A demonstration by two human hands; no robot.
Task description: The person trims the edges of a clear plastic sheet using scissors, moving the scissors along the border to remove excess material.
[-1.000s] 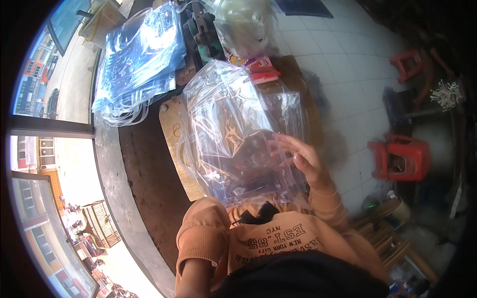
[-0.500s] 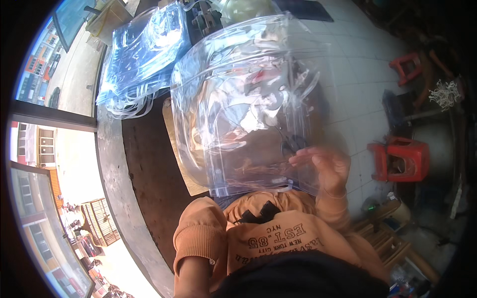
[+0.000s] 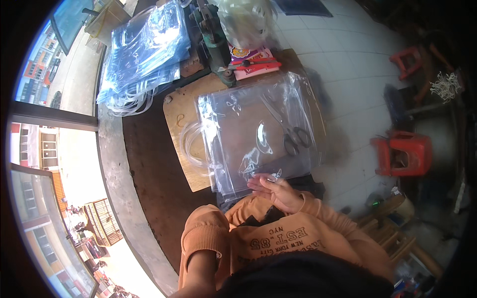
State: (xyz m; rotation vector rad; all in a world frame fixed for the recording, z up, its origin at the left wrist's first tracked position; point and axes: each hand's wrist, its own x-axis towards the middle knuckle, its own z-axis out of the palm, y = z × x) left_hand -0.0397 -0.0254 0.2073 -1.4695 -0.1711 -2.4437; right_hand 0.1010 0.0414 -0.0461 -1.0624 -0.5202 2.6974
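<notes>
A clear plastic bag [image 3: 238, 129] lies flat on a wooden board [image 3: 191, 181] in front of me, its whitish loop handle [image 3: 188, 144] spread to the left. Scissors with dark handles [image 3: 296, 141] rest at the bag's right side; whether they are over or under the plastic I cannot tell. At the bag's near edge is my right hand [image 3: 276, 191], fingers stretched out and palm partly turned up, with nothing visibly held. Only the sleeve and forearm of my left arm show, bent back toward the lower edge; my left hand is out of sight.
A pile of clear bags with loop handles [image 3: 144, 47] sits at the far left. Beside it stands a greenish metal hand press [image 3: 216, 47]. A red-handled tool [image 3: 256, 63] lies on a pink packet [image 3: 256, 73]. Red stools [image 3: 405, 154] stand on the tiled floor at right.
The lifted, billowing bag has come down flat onto the board, uncovering the press and pink packet behind it. My right hand has moved left and nearer to my body.
</notes>
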